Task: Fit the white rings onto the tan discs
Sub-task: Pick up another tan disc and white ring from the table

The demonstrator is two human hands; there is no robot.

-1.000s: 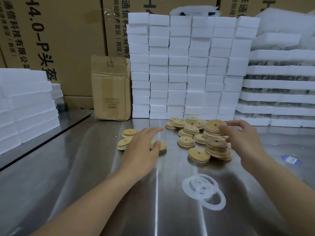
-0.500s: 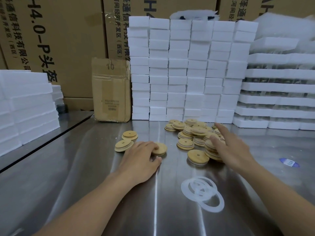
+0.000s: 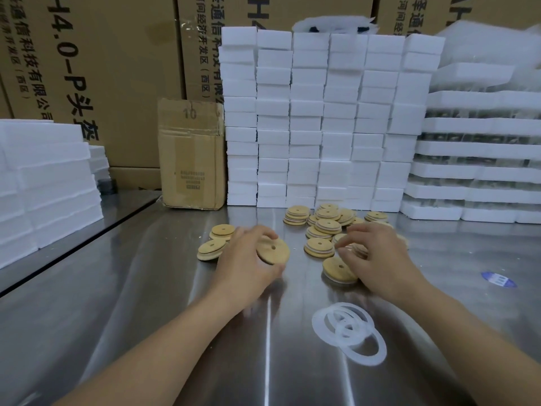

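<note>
Tan wooden discs (image 3: 323, 227) lie heaped toward the far edge of the brushed steel counter (image 3: 117, 303). We find the left hand (image 3: 246, 262) grasping one disc (image 3: 273, 251), tilted up, likely to present its rim. The right hand (image 3: 377, 259) curls over the heap; whether it grips anything we cannot tell. Flat white rings (image 3: 348, 332) wait unfitted toward the near edge. Stacked white foam blocks (image 3: 316, 118) and brown cartons (image 3: 102, 68) line the back.

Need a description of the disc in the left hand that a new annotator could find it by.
Start at the wall of white foam blocks at the back of the steel table; a pile of tan discs lies before it. Left of that pile, the left hand grips a single disc. It alone is held up off the table, tilted, its small hole showing.
</note>
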